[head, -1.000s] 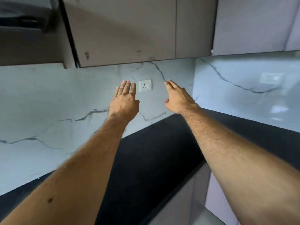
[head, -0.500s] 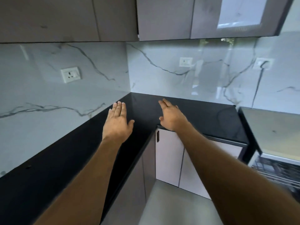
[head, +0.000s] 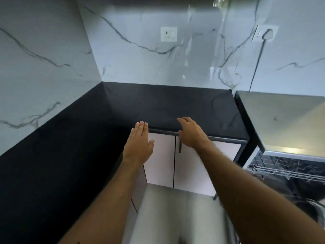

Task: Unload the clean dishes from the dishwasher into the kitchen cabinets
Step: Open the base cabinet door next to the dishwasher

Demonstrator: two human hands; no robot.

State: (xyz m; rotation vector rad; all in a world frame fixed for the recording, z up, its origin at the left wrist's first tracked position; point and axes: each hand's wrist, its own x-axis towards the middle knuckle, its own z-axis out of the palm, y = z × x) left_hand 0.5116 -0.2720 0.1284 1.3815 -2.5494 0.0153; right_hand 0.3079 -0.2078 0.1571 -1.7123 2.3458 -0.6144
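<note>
We hold both arms stretched forward, our left hand (head: 138, 144) flat with fingers together, our right hand (head: 190, 133) palm-down with fingers loosely curled, both empty above the counter edge (head: 165, 132).

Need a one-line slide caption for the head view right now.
Both hands empty: left hand and right hand extended over black countertop, open dishwasher at right.

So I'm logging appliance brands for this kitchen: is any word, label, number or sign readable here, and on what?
None can be read.
White wall socket plate: markings too blurred.
Steel-grey dishwasher with the open wire rack: no brand or label visible.
</note>
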